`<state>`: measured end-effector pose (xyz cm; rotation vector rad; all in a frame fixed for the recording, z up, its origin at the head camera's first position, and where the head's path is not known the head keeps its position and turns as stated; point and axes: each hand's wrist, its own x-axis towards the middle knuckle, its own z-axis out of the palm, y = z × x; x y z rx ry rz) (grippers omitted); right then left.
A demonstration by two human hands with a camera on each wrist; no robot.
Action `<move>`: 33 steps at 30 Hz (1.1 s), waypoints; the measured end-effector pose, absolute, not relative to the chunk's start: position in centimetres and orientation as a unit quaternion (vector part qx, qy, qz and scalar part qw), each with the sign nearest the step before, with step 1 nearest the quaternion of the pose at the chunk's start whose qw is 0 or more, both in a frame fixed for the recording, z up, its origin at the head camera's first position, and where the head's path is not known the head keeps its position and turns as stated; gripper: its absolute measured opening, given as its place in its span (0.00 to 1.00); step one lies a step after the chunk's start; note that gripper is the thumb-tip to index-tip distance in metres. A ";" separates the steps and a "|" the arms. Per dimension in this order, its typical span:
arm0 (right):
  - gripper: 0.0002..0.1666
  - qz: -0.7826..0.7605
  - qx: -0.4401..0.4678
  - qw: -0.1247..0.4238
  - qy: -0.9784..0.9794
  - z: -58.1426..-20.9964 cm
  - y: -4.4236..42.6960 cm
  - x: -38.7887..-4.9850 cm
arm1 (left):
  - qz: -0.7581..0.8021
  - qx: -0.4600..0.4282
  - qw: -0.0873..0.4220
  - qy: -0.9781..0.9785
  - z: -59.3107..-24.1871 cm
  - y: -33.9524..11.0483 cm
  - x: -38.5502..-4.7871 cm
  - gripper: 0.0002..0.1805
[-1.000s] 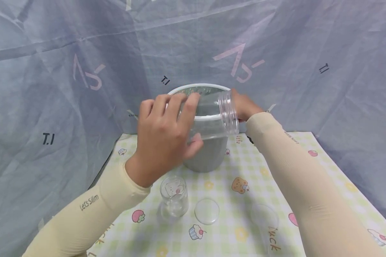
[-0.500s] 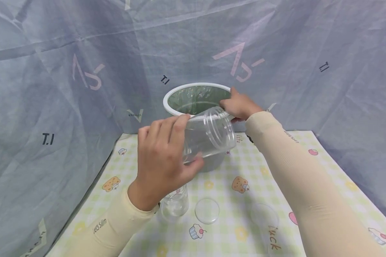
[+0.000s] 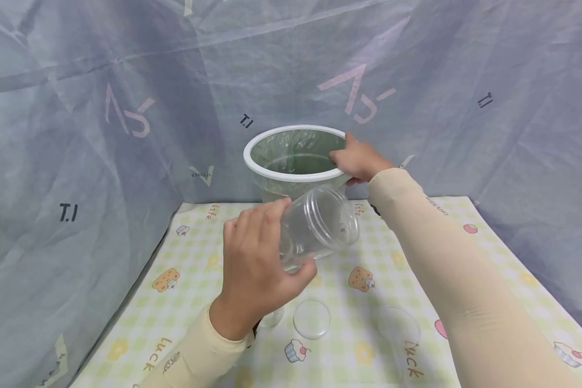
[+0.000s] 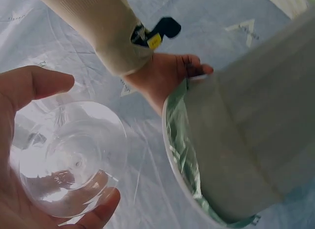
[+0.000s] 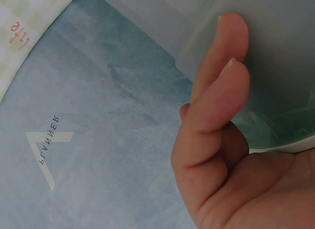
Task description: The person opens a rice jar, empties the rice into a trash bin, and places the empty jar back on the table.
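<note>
My left hand grips a clear plastic jar, fingers over its upper side and thumb underneath. The jar lies tilted in the air, its uncapped threaded mouth facing right, in front of the bin. The left wrist view shows the jar's round base between thumb and fingers. My right hand holds the right side of the white rim of a grey trash bin lined with a green bag. In the right wrist view, fingers lie along the bin's outer wall. The bin's lower part is hidden behind the jar.
A second clear jar stands mostly hidden behind my left wrist. Beside it lies a round clear lid; another faint clear disc lies farther right. A checked cloth covers the table, with a grey-blue curtain behind.
My left hand has lowered the jar from in front of the bin's opening toward the table, its mouth now turned more toward me. The right hand stays on the rim.
</note>
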<state>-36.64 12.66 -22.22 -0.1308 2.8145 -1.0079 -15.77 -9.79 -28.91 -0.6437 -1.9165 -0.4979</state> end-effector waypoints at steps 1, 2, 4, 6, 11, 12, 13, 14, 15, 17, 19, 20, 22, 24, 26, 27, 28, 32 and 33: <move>0.54 -0.337 -0.043 0.075 0.937 -22.2 12.6 -36.7 | -0.212 -0.268 0.502 -0.794 -29.1 -9.7 -15.7 0.43; 0.54 -0.336 -0.044 0.076 0.938 -22.2 12.6 -36.7 | -0.217 -0.270 0.498 -0.795 -29.4 -9.5 -15.7 0.43; 0.53 -0.333 -0.043 0.077 0.939 -22.2 12.6 -36.6 | -0.226 -0.274 0.487 -0.798 -29.9 -9.2 -15.6 0.44; 0.53 -0.328 -0.044 0.076 0.941 -22.1 12.6 -36.6 | -0.242 -0.280 0.469 -0.802 -30.5 -8.9 -15.5 0.45; 0.53 -0.325 -0.040 0.070 0.942 -22.3 12.7 -36.4 | -0.284 -0.297 0.416 -0.811 -32.2 -8.0 -15.1 0.48; 0.53 -0.324 -0.040 0.069 0.943 -22.3 12.7 -36.4 | -0.291 -0.299 0.408 -0.812 -32.5 -7.8 -15.0 0.48; 0.53 -0.324 -0.040 0.069 0.943 -22.3 12.7 -36.4 | -0.297 -0.300 0.404 -0.811 -32.9 -7.6 -15.0 0.49; 0.53 -0.324 -0.040 0.068 0.943 -22.4 12.7 -36.4 | -0.303 -0.302 0.402 -0.810 -33.2 -7.4 -15.0 0.49; 0.53 -0.323 -0.040 0.068 0.943 -22.3 12.7 -36.4 | -0.309 -0.302 0.401 -0.808 -33.5 -7.3 -14.9 0.49; 0.52 -0.322 -0.038 0.070 0.943 -22.2 12.6 -36.4 | -0.317 -0.302 0.401 -0.805 -34.0 -7.0 -14.9 0.49; 0.52 -0.323 -0.038 0.074 0.943 -22.1 12.5 -36.4 | -0.323 -0.302 0.407 -0.799 -34.4 -6.7 -14.9 0.49; 0.52 -0.326 -0.037 0.075 0.942 -22.1 12.5 -36.3 | -0.326 -0.301 0.409 -0.798 -34.7 -6.6 -14.9 0.49; 0.52 -0.333 -0.037 0.076 0.939 -22.1 12.5 -36.3 | -0.330 -0.301 0.410 -0.795 -35.1 -6.5 -14.9 0.49; 0.53 -0.339 -0.038 0.076 0.937 -22.1 12.4 -36.3 | -0.337 -0.301 0.405 -0.795 -35.6 -6.3 -14.9 0.49; 0.53 -0.345 -0.036 0.074 0.935 -22.2 12.4 -36.3 | -0.341 -0.302 0.397 -0.797 -36.1 -6.2 -15.0 0.49; 0.53 -0.345 -0.036 0.072 0.935 -22.3 12.5 -36.3 | -0.344 -0.303 0.393 -0.798 -36.3 -6.1 -15.1 0.49; 0.53 -0.345 -0.036 0.071 0.935 -22.3 12.5 -36.3 | -0.346 -0.304 0.389 -0.798 -36.5 -6.1 -15.1 0.49; 0.53 -0.346 -0.040 0.067 0.935 -22.3 12.6 -36.4 | -0.356 -0.308 0.372 -0.800 -37.4 -5.8 -15.4 0.49; 0.53 -0.346 -0.041 0.067 0.935 -22.3 12.6 -36.4 | -0.359 -0.309 0.367 -0.800 -37.6 -5.7 -15.5 0.49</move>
